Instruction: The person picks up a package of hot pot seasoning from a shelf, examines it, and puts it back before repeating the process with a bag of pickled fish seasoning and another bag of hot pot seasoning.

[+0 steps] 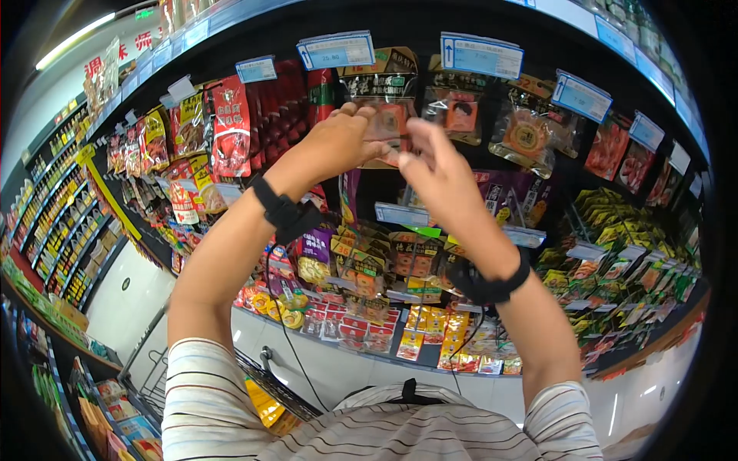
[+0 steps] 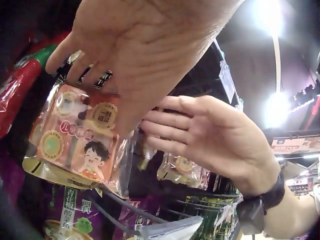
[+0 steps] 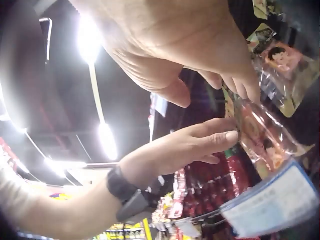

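Note:
A clear-fronted seasoning packet (image 1: 394, 115) with orange-pink contents hangs on the shelf rack, between both hands. In the left wrist view, this packet (image 2: 75, 145) shows a cartoon child and round labels. My left hand (image 1: 338, 144) is at its left side, with fingertips by the upper part and the thumb lower down. From the right, my right hand (image 1: 446, 173) reaches toward it, fingers extended and thumb apart. The right wrist view has the right hand's fingers (image 3: 240, 86) right at the packet's upper edge, while the left hand (image 3: 195, 142) points at its side.
Similar packets (image 1: 460, 111) hang to the right, and red packets (image 1: 231, 127) to the left. Price tags (image 1: 336, 51) jut out above on the rack. Lower hooks carry purple packets (image 1: 314, 246). A wire shopping cart (image 1: 150, 376) stands at the lower left.

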{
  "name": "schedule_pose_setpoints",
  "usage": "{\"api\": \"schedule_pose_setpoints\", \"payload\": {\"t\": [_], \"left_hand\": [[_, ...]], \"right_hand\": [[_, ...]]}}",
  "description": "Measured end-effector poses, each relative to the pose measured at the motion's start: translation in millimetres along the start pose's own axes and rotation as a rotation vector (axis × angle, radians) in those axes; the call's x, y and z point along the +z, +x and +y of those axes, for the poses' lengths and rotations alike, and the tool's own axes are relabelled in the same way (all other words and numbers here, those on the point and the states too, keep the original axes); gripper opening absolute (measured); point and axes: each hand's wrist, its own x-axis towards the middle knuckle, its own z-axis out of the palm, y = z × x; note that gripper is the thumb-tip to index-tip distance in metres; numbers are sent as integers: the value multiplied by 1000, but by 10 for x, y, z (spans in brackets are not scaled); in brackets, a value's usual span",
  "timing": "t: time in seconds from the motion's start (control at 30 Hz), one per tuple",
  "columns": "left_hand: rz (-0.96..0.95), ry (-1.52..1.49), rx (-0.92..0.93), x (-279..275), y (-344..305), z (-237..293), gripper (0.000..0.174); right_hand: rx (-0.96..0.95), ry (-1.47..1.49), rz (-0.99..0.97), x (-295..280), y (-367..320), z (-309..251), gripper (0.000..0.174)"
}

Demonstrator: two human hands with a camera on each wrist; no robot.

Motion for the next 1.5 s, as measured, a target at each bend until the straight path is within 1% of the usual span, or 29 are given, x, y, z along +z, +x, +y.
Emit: {"api": "schedule_pose_setpoints", "payload": {"t": [0.03,0.07,0.1,0.13,0.17,0.23,0.27,0.33,0.37,0.4,0.47,0.53,0.63,0.73,0.77,0.8,0.87,0.93,1.0,1.07,1.13,1.23,1.33,1.47,1.5], "left_hand": [[48,-22,51,-19,-129,32,65],[91,-94,61,-53,-284,123,62],[132,-166,72,-104,-451,247,60],[175,-239,82,-112,-611,346,57],[216,-274,102,-67,-759,404,54],[273,-338,113,10,-1103,587,47],[236,-478,3,121,-1296,667,44],[179,-738,-180,441,-1701,863,39],[148,-778,-236,581,-1897,995,38],[118,-818,-291,730,-2089,1127,37],[6,-999,-445,1195,-2505,1293,38],[-139,-1000,-566,1464,-2867,1554,39],[-302,-985,-597,1604,-3195,1935,41],[-514,-839,-662,1785,-3470,2154,43],[-501,-790,-626,1860,-3566,2210,46],[-459,-799,-606,1987,-3712,2242,47],[-473,-802,-667,1859,-3736,2386,49],[-430,-883,-757,1790,-3870,2482,47],[-415,-789,-755,1864,-4146,2502,46],[-466,-795,-858,1761,-4287,2561,44],[-470,-785,-910,1745,-4484,2600,43],[-455,-754,-975,1689,-4684,2630,42],[-405,-780,-1010,1751,-4879,2602,41],[-344,-811,-1052,1787,-5168,2518,41],[-390,-792,-1093,1721,-5229,2468,42]], "right_hand": [[43,104,-87,-81,-216,-214,46],[94,156,-175,-162,-441,-326,43],[144,198,-307,-278,-646,-441,41],[268,319,-339,-336,-886,-578,40],[267,322,-377,-385,-1113,-505,40],[461,433,-495,-571,-1484,-459,38],[545,472,-552,-634,-1663,-358,37],[697,475,-602,-755,-1987,-220,35],[794,500,-599,-806,-2136,-147,35],[821,506,-609,-865,-2255,-84,34],[876,517,-630,-997,-2464,5,33],[894,551,-586,-1106,-2632,42,31],[922,567,-541,-1259,-2865,176,33],[960,567,-522,-1294,-3094,289,33],[1002,583,-533,-1263,-3190,348,28],[1007,590,-560,-1232,-3285,408,28],[1032,566,-636,-1162,-3399,436,28],[1051,534,-709,-1070,-3511,460,28],[1068,510,-785,-965,-3621,471,28],[1096,536,-837,-883,-3686,454,28],[1098,520,-879,-789,-3733,438,28],[1096,488,-921,-656,-3790,447,30],[1100,453,-970,-502,-3824,452,30],[1143,433,-1012,-245,-3868,432,29],[1163,418,-1025,-159,-3871,403,29]]}}
